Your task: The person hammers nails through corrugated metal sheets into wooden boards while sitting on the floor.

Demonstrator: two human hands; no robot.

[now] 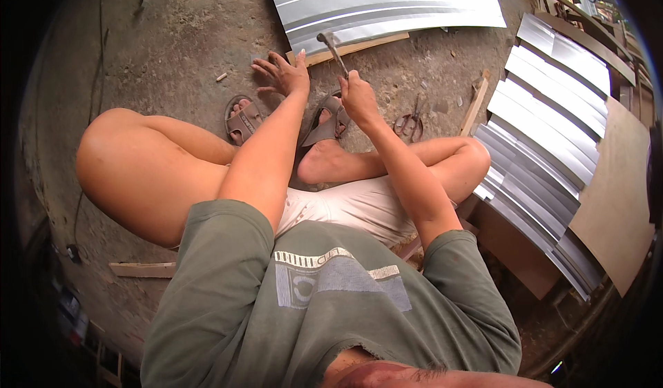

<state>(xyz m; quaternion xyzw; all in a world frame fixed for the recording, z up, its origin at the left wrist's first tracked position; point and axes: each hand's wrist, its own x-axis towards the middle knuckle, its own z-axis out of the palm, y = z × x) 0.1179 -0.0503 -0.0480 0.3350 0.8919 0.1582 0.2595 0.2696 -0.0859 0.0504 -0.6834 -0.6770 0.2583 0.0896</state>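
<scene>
With my right hand (pixel 359 99) I am gripping a hammer (pixel 336 51), my fingers closing around its handle, and its head is pointing away from me, showing in front of the near edge of a shiny metal sheet (pixel 394 3); how high it is hanging above that edge I cannot tell. My left hand (pixel 286 77) is holding nothing that I can see: its fingers are spreading wide, and the thumb is pointing up just beside the sheet's near left corner, though whether it is touching there I cannot tell. The sheet is lying ahead of my feet, and a pale wooden strip (pixel 373 45) is showing along its near edge. I am sitting with both knees bending outward, my left sandal (pixel 243 124) and right sandal (pixel 330 127) resting on the bare, dusty floor (pixel 173 50) beneath my forearms. A pair of scissors (pixel 410 124) is lying to the right of my right wrist, and beyond it a loose wooden stick (pixel 475 103) is slanting across the ground. Farther right, a stack of metal sheets (pixel 549 105) is spreading in overlapping layers, with a tan board (pixel 613 198) lying along its outer side.
</scene>
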